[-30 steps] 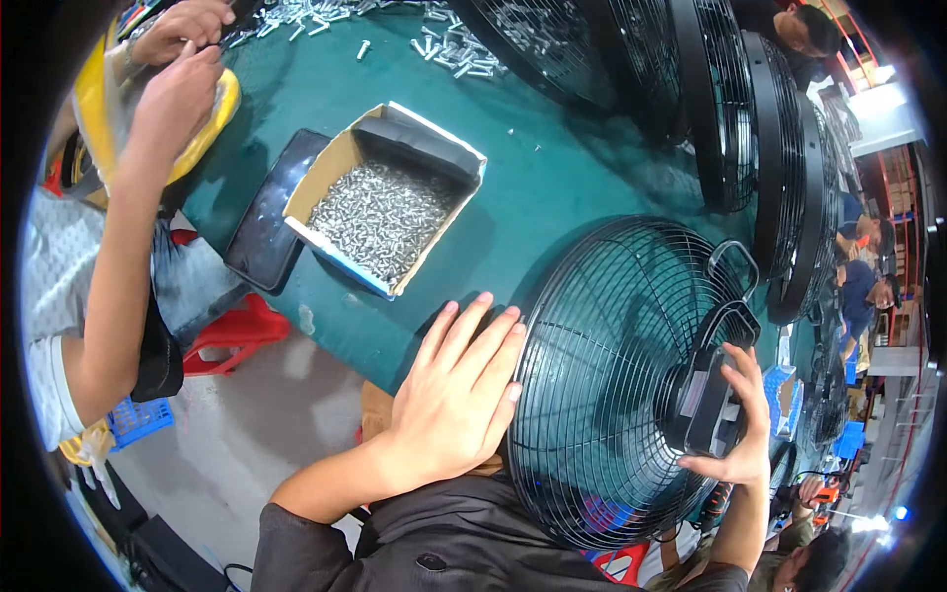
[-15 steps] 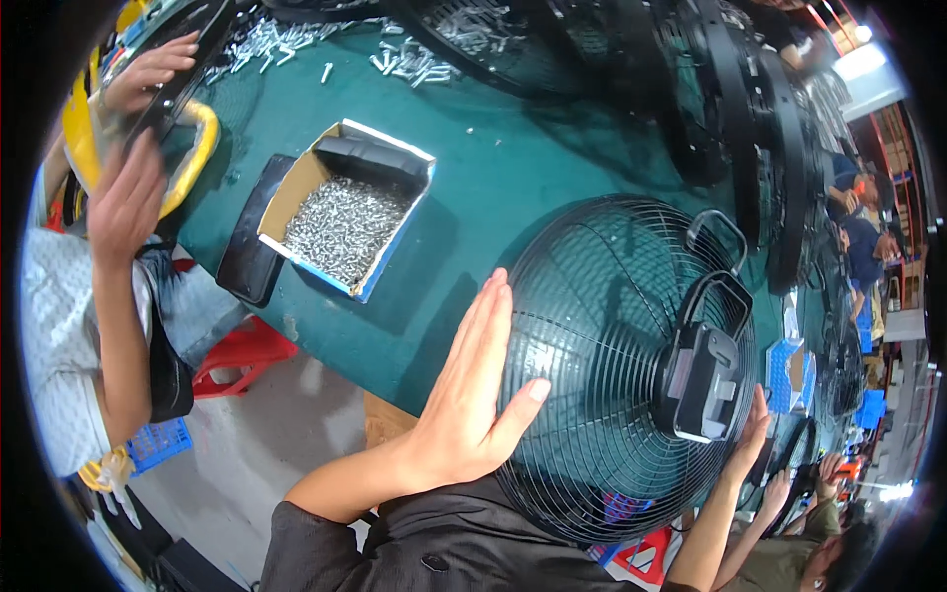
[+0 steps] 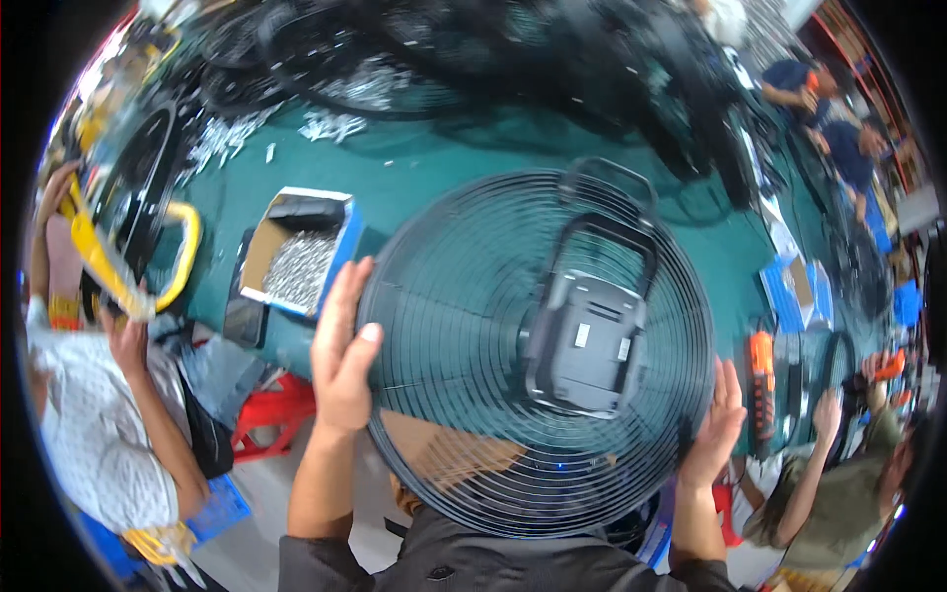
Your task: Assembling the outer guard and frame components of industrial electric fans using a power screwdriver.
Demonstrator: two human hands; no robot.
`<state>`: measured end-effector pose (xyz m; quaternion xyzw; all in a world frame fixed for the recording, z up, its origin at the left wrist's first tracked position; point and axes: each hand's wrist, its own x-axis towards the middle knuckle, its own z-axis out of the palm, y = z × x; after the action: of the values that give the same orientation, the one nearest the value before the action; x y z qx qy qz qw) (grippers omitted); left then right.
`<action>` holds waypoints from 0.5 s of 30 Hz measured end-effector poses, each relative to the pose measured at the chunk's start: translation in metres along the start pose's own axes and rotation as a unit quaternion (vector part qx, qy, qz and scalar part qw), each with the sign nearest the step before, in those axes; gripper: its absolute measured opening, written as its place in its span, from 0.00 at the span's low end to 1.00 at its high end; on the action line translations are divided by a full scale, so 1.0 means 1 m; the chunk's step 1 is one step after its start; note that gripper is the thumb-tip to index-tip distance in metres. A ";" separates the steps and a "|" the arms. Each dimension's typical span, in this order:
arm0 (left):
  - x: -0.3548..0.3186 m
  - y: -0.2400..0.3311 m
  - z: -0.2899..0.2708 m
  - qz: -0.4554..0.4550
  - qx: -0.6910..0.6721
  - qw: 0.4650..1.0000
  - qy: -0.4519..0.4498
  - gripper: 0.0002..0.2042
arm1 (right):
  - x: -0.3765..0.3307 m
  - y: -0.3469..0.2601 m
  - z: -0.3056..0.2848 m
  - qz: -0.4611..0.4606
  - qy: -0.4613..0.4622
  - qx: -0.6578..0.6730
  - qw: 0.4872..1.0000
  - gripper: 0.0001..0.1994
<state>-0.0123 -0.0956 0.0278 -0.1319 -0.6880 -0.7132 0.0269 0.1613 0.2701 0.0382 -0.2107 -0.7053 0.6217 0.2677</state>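
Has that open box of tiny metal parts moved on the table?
No. Against the lone silvery piece and the flat black case beside it, the box keeps its place on the table; the whole view shifted.

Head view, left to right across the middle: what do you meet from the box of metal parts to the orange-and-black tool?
Open box of metal parts, left hand, round black wire cage, right hand, orange-and-black tool.

Fan housing (image 3: 592, 375): I see two small white labels (image 3: 582, 335), between the left hand (image 3: 340, 360) and right hand (image 3: 715, 424), too blurred for me to read.
Open box (image 3: 345, 240): beyond the left hand, nothing I can read.
Blue carton (image 3: 782, 296): past the right hand, unreadable.
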 end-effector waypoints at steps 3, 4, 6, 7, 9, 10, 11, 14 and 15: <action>0.010 -0.004 -0.001 0.016 0.037 0.999 -0.014 0.32 | 0.004 0.000 -0.001 0.006 0.010 -0.032 0.999 0.32; 0.012 -0.005 0.001 0.007 0.028 1.000 0.006 0.31 | 0.009 0.001 -0.005 0.019 0.012 -0.010 1.000 0.31; 0.012 -0.006 0.007 0.003 0.067 0.998 0.020 0.30 | 0.021 0.007 -0.013 0.014 0.018 -0.017 1.000 0.32; 0.010 -0.006 0.009 -0.007 0.057 0.998 0.016 0.30 | 0.024 0.010 -0.016 0.005 -0.006 -0.022 1.000 0.33; 0.003 -0.004 0.013 -0.021 0.039 0.998 0.045 0.32 | 0.025 0.015 -0.023 -0.040 -0.033 -0.049 0.997 0.36; -0.001 -0.003 0.014 -0.014 0.033 0.999 0.025 0.32 | 0.023 0.017 -0.024 -0.091 -0.069 -0.067 0.991 0.40; -0.003 -0.003 0.016 -0.008 0.067 0.998 0.010 0.33 | 0.021 0.019 -0.025 -0.110 -0.081 -0.103 0.985 0.40; 0.001 -0.003 0.017 -0.013 0.070 0.997 -0.014 0.35 | 0.017 0.023 -0.022 -0.162 -0.078 -0.117 0.977 0.43; 0.006 -0.005 0.017 -0.026 0.037 0.999 -0.015 0.36 | 0.017 0.024 -0.020 -0.176 -0.068 -0.120 0.975 0.44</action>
<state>-0.0161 -0.0773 0.0247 -0.1237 -0.7175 -0.6855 0.0029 0.1599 0.2996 0.0185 -0.0712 -0.8172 0.4887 0.2972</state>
